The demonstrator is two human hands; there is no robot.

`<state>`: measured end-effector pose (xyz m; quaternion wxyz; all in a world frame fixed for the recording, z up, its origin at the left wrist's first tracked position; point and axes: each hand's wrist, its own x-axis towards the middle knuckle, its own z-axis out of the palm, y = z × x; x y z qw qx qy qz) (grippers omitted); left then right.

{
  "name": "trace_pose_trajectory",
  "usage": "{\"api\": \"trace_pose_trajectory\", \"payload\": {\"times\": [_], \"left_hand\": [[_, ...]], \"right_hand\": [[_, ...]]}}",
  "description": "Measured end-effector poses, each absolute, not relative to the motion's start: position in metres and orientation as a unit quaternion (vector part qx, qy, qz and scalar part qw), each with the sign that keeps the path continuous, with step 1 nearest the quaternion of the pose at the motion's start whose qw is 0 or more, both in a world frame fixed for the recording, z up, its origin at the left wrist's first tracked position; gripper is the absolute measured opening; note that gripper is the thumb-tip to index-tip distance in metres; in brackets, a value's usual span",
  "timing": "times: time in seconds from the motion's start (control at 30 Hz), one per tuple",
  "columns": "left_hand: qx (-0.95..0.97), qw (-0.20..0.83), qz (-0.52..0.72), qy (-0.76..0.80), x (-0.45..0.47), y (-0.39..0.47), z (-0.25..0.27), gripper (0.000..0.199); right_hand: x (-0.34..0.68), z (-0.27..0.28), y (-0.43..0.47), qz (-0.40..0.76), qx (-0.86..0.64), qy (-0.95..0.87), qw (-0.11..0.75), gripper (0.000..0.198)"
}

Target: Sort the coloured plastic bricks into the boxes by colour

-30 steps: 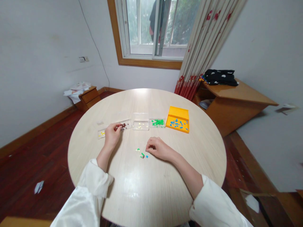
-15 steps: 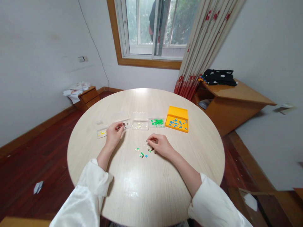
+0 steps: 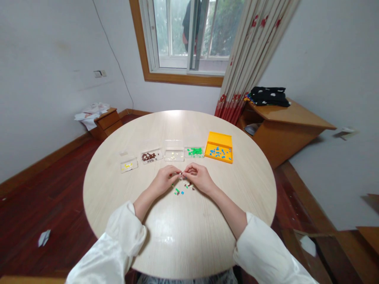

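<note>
My left hand [image 3: 165, 179] and my right hand [image 3: 199, 178] meet over the middle of the table, fingertips pinched close together. Between them shows a tiny dark brown toy brick [image 3: 181, 173], too small to make out well. Just below the hands lies a loose group of tiny bricks: a green brick [image 3: 177, 190], a blue brick [image 3: 182, 193], and several brown and pale ones. Behind the hands, a clear box holds brown bricks [image 3: 149, 156], another holds green bricks [image 3: 195, 151], and a yellow-orange case [image 3: 219, 138] holds blue bricks [image 3: 218, 152].
A clear box [image 3: 174, 159] with a few pale bricks stands between the brown and green ones. Leftmost is a small box with yellow bricks [image 3: 128, 166], a clear lid [image 3: 123, 153] behind it. The round table [image 3: 177, 244] stands before a window and a wooden desk [image 3: 284, 126].
My left hand has moved from the box of brown bricks to the right and nearer, meeting my right hand. That box is now uncovered. The view has shifted slightly.
</note>
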<state>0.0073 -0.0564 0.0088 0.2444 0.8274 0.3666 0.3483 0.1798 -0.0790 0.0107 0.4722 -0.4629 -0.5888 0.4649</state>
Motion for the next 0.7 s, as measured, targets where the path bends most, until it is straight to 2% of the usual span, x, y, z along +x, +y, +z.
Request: {"api": "trace_pose_trajectory", "payload": {"times": [0.5, 0.7], "left_hand": [[0.819, 0.256, 0.359, 0.367, 0.007, -0.059, 0.009, 0.014], [0.788, 0.197, 0.406, 0.419, -0.005, -0.045, 0.009, 0.017]], "right_hand": [[0.175, 0.01, -0.082, 0.462, -0.451, -0.595, 0.478, 0.015], [0.176, 0.007, -0.082, 0.313, -0.471, -0.718, 0.406, 0.01]]}}
